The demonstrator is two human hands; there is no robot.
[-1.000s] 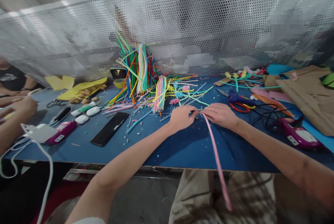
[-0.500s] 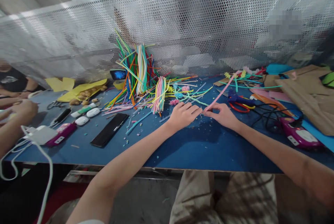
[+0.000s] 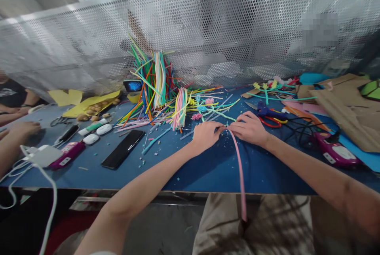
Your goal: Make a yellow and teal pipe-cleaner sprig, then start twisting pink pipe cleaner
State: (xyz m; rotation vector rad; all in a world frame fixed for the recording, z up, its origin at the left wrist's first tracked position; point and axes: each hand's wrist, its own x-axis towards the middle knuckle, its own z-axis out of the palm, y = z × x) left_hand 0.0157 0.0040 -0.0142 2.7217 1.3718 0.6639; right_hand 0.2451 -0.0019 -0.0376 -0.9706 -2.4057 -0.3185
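Note:
Over the blue table [image 3: 190, 176], my left hand [image 3: 206, 136] and my right hand [image 3: 251, 130] meet almost fingertip to fingertip. Both are closed in a pinch on one end of a pink pipe cleaner [image 3: 239, 160]. Its long free part curves down toward me, past the table's front edge. The very end between my fingers is too small to make out. Just beyond my hands lie green twisted pipe cleaners [image 3: 219, 113] and small pink and blue fuzzy clusters [image 3: 202, 106].
Bundled pipe cleaners [image 3: 179, 108] and a tall multicoloured heap [image 3: 158, 80] stand at the back. A black phone [image 3: 123, 150] lies left. Red-handled scissors [image 3: 270, 122], a purple power strip [image 3: 337, 150] and brown paper [image 3: 347, 108] are right. Another person's hand [image 3: 25, 128] rests far left.
The pink pipe cleaner pointed up and away to the right; now it hangs down toward me. My right hand has turned over it, and my left fingers have curled into a pinch.

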